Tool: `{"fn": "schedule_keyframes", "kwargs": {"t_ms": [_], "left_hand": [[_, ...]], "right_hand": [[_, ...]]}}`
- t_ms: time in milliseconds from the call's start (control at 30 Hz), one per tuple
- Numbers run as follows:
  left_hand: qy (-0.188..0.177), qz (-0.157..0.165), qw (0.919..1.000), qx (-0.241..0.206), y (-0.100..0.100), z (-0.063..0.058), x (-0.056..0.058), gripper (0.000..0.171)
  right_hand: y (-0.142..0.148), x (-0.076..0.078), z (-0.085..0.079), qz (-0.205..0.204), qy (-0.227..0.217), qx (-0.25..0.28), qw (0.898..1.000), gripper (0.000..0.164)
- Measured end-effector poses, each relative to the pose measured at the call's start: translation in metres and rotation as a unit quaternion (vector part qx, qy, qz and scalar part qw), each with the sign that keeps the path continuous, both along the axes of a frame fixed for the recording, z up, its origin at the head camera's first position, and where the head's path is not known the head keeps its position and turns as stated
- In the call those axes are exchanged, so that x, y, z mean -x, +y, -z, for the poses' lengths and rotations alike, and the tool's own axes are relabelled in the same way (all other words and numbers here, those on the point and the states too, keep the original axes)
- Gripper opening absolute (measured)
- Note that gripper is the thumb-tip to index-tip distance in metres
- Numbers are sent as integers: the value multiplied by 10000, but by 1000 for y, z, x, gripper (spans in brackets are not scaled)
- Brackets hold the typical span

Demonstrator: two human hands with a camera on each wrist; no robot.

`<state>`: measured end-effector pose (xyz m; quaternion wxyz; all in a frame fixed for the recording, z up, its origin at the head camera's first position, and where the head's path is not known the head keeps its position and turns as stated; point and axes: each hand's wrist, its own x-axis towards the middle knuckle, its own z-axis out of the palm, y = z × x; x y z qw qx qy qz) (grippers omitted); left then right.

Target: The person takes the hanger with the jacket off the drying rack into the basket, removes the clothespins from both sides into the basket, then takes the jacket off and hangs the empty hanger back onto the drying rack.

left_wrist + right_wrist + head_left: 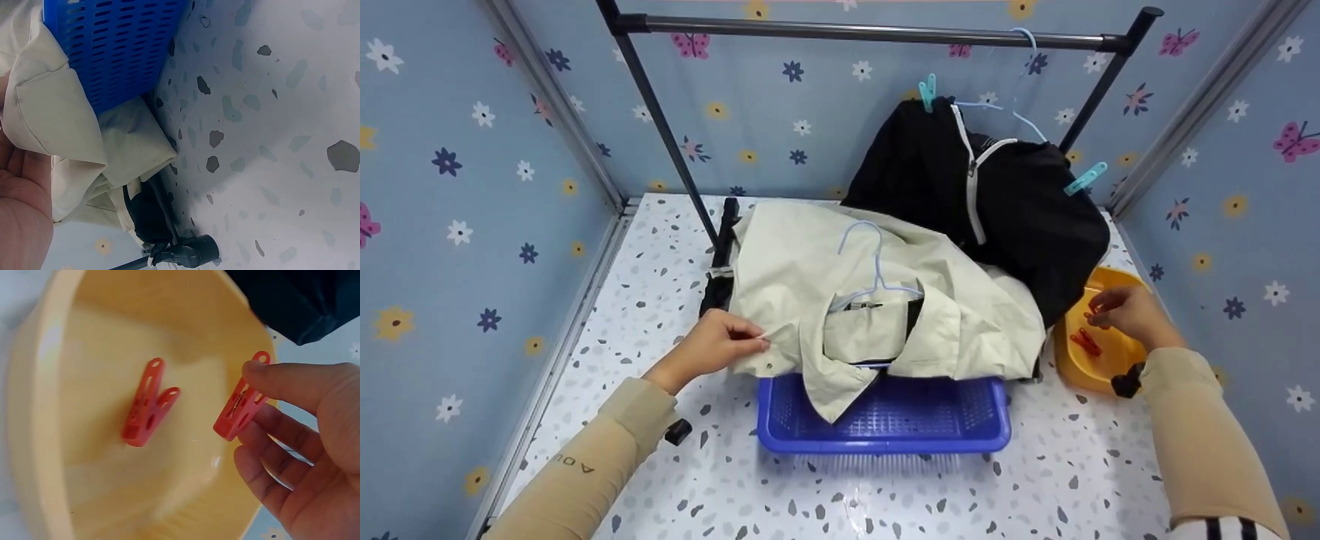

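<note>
My left hand (711, 349) pinches the left edge of a cream jacket (780, 262) between thumb and fingers. The jacket lies spread over a blue basket (883, 444), and a light blue hanger (879, 262) pokes up through its collar. Over the yellow basin (1110, 371) at the right, my right hand (1136, 315) holds a red clothespin (242, 402) between thumb and fingers. A second red clothespin (147, 405) lies on the basin's bottom.
A dark metal rack (840, 31) stands behind. From its bar hangs a black jacket (1020, 210) on a blue hanger, with a teal clothespin (928, 93) at one shoulder and another teal clothespin (1086, 178) at the other. Flowered walls enclose the speckled surface (720, 480).
</note>
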<state>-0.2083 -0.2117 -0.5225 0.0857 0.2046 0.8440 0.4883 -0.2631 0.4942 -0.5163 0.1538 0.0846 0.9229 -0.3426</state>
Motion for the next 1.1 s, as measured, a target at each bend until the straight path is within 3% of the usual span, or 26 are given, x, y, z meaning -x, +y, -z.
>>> {"fn": "schedule_keyframes", "kwargs": {"t_ms": [533,900,1100], "left_hand": [[58,-49,10000,-30,1,0,-1,9],[42,9,10000,-22,-1,-1,0,11],[79,36,10000,-3,-2,0,0,10]], "right_hand": [[0,-4,20,-481,-684,-160,9964,35],[0,-7,25,-451,-774,129,9959,36],[0,-7,17,-332,-603,-113,9976,42]]}}
